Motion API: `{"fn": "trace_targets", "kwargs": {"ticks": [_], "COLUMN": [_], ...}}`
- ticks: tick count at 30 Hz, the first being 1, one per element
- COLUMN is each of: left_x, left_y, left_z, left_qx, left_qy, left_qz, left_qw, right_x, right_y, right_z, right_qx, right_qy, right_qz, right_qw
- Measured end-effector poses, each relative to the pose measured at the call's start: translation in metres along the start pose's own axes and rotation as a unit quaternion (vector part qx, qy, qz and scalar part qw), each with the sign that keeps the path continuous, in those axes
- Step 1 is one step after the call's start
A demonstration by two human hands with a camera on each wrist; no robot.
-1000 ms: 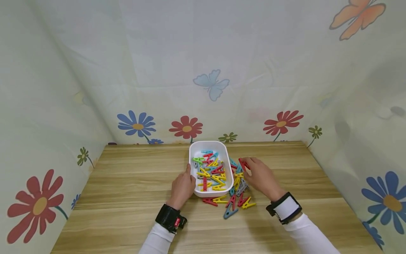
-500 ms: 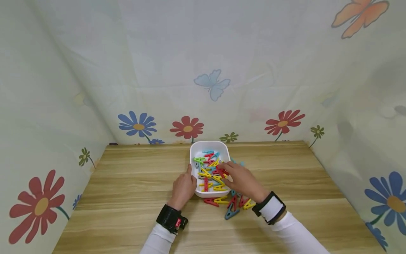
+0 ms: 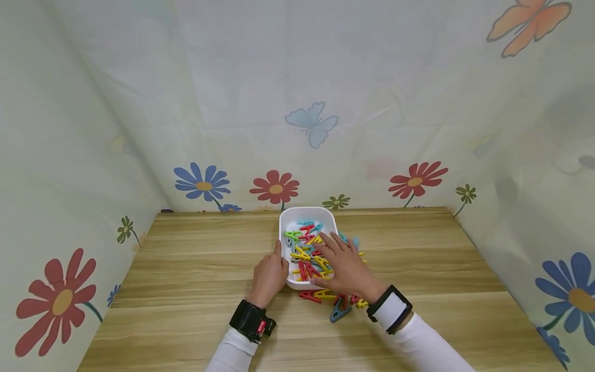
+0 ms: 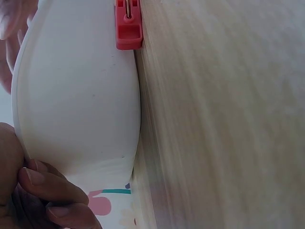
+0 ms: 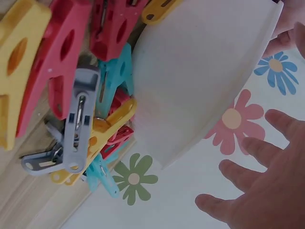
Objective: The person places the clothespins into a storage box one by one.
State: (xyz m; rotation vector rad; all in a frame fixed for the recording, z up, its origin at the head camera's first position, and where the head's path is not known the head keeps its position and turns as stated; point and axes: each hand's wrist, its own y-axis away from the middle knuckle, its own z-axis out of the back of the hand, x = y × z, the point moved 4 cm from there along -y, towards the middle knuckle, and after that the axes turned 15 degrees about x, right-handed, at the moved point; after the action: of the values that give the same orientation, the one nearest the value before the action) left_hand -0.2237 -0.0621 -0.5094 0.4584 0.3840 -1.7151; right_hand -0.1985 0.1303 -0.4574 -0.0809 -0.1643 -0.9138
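Observation:
Several coloured clothespins (image 3: 302, 253) lie inside a white plastic bin (image 3: 284, 219) on the table. At its left side, my left hand (image 3: 268, 276) grips the bin's rim; the left wrist view shows its curled fingers (image 4: 52, 186) against the outer wall. Over the right part of the bin hovers my right hand (image 3: 347, 268), fingers spread and holding nothing. A red clothespin (image 3: 312, 269) rests near the bin's front, beside another red one. My right hand covers some of the clothespins in the bin and part of the pile beyond it.
A loose pile of red, yellow, blue and grey clothespins (image 5: 81, 119) lies against the bin's right side. More, including a blue-grey clothespin (image 3: 340, 311), lie by its front edge. Floral cloth (image 3: 223, 103) walls the wooden table (image 3: 200, 258) at back and sides.
My right hand has brought a red clothespin leftward from the pile and let go of it in the bin; its fingers have spread. The left hand stays at the rim.

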Motion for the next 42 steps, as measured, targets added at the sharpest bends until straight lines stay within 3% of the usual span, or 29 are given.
{"fn": "trace_targets", "kwargs": {"ticks": [10,17,24,34,42], "left_x": [0.002,0.003,0.002,0.004,0.002], "left_y": [0.001,0.001,0.002,0.003,0.001], "left_z": [-0.004,-0.004,-0.003,-0.006,-0.004], "left_qx": [-0.005,-0.021,-0.021,-0.015,-0.012], "left_qy": [0.002,-0.007,-0.004,-0.005,-0.006], "left_qz": [-0.005,-0.020,-0.021,-0.016,-0.013], "left_qw": [1.0000,0.9996,0.9996,0.9997,0.9998], "right_x": [-0.030,-0.059,-0.079,-0.081,-0.082], "right_y": [0.029,0.052,0.072,0.082,0.080], "right_z": [0.002,0.002,-0.022,-0.048,-0.049], "right_qx": [-0.027,-0.007,0.040,0.109,0.067], "right_qy": [-0.045,-0.061,-0.058,-0.075,-0.065], "right_qz": [-0.013,-0.028,-0.044,-0.038,-0.047], "right_qw": [0.998,0.998,0.997,0.990,0.995]}}
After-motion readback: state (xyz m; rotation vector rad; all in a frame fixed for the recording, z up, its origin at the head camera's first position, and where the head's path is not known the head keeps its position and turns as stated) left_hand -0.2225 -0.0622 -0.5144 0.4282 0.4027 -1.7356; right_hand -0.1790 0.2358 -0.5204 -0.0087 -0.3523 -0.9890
